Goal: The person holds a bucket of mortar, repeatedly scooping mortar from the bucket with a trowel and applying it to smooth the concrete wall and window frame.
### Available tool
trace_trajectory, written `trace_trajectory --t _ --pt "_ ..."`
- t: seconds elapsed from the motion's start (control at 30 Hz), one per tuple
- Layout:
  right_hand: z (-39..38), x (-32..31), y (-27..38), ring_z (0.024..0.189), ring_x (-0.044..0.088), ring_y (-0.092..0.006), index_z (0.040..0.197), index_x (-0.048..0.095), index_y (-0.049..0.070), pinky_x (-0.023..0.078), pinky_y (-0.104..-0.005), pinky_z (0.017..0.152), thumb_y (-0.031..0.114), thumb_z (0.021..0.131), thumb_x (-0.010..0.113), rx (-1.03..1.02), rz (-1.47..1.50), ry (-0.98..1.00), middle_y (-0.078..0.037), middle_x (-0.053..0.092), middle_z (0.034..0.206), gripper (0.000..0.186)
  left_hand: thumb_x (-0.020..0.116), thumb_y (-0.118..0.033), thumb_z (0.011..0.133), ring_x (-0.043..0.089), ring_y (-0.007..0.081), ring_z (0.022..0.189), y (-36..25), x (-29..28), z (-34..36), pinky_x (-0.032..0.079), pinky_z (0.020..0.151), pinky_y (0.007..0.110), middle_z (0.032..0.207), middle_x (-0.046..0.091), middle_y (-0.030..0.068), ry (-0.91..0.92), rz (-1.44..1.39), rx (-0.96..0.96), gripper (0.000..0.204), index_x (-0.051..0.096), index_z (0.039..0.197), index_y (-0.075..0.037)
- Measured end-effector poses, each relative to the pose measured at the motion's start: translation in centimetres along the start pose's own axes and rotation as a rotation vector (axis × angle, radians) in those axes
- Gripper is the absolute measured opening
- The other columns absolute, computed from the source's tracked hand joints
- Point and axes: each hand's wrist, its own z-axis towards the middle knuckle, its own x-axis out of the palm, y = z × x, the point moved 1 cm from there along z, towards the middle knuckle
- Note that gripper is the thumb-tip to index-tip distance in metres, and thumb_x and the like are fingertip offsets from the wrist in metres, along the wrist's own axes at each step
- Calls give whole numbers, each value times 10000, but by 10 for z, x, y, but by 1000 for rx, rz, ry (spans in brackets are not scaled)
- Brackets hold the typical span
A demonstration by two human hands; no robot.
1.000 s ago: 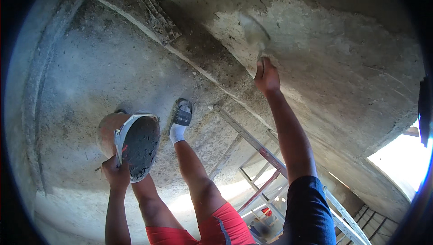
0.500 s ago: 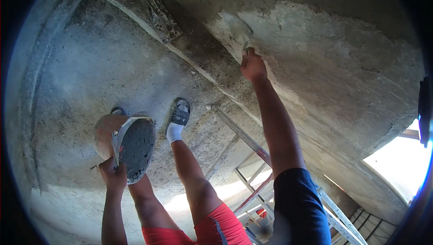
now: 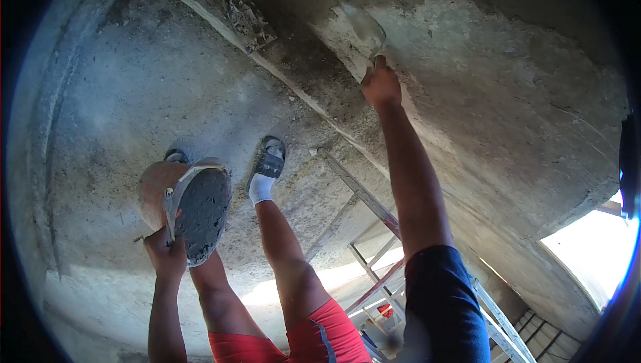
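My left hand (image 3: 167, 255) grips the rim of a reddish bucket (image 3: 155, 193), which is tilted so its mouth faces me. Dark grey wet mortar (image 3: 203, 216) fills it up to near the rim. At the end of my outstretched arm, my right hand (image 3: 382, 86) is closed around the handle of a trowel (image 3: 367, 29). The trowel's blade lies against the wall (image 3: 481, 76), at the left end of a paler, rough-edged patch. Motion blurs the blade a little, and I cannot make out whether mortar is on it.
A mortar-crusted flat float (image 3: 244, 16) lies beyond a raised strip (image 3: 294, 87) on the floor. Next to my sandaled foot (image 3: 269, 162) begins a metal ladder (image 3: 360, 193), running toward the lower right. Bright daylight enters through an opening (image 3: 594, 246) at the right.
The trowel and my right hand have shifted slightly right along the wall. My left hand still holds the bucket in nearly the same place. The whole view has tilted a little.
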Motion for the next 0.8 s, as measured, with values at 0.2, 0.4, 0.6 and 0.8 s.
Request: trace_trajectory --t 0.2,0.4,0.6,0.8 --pt "-48 25 -6 891 671 -469 1262 460 16 540 -570 768 238 1004 492 -120 151 -4 -293 661 945 342 558 7 692 517 265 412 19 -12 -10 370 456 389 535 517 218 125 85 -30 54 552 654 44" --pt "-38 -35 4 836 642 -515 1223 502 5 502 -573 720 201 1006 495 -237 464 -355 -311 647 900 292 561 3 695 524 309 419 10 -9 -6 367 455 393 549 520 222 112 106 -88 41 580 685 38" --pt "23 -13 26 930 666 -466 1229 472 23 549 -539 792 249 977 526 -135 116 -86 -284 677 989 343 570 -9 700 557 338 461 12 3 -4 378 463 415 563 532 228 106 130 19 48 588 692 35" --pt "-6 14 32 916 671 -458 1272 466 -2 558 -547 784 251 967 537 -188 79 -80 -290 670 964 403 568 -4 697 547 358 455 12 -2 -9 362 457 415 557 524 232 158 176 -16 65 545 648 33"
